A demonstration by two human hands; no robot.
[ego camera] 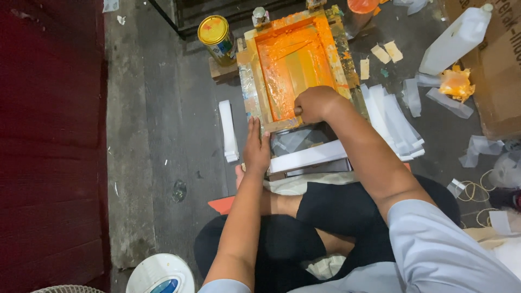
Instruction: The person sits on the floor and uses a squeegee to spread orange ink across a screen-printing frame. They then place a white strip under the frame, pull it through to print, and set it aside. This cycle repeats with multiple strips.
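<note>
The screen frame (296, 65) sits on the floor, orange ink pooled just beyond the right hand (315, 104), whose fingers are curled on something hidden. Left hand (256, 149) is pressed flat, fingers together, on the near edge. Even pressure is probably best kept.

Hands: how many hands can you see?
2. The left hand lies flat at the near left corner of the orange printing frame. The right hand presses inside the frame at its near edge.

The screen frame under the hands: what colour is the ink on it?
Bright orange ink coats the screen frame, best seen in the head view.
</note>
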